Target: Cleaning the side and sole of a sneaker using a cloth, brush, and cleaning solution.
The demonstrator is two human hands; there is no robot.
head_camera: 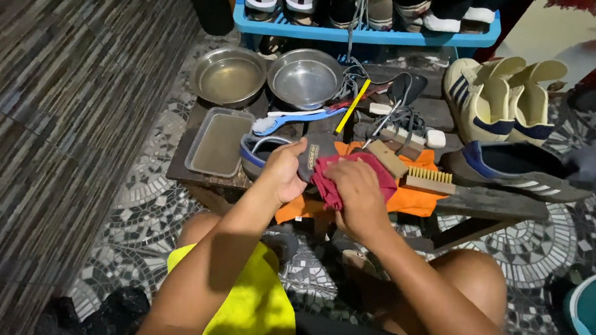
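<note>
The left hand (285, 168) grips a dark shoe insole (318, 155) over the orange cloth (415, 199) on the worktop (498, 200); the right hand (360, 193) clenches a maroon rag (332, 173) against it. Wiping probably goes best with the insole braced firmly, strokes short and even

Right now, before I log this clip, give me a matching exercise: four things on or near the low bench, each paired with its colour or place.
Things:
1. cloth under the right hand
2. flat tray
3. two round bowls
4. pale shoes

Descriptions:
A. standing at the bench's right end
B. dark red
C. side by side at the back
D. rectangular, at the bench's left edge

Pairs: 1-B, 2-D, 3-C, 4-A. The left hand grips the dark shoe being wiped.
</note>
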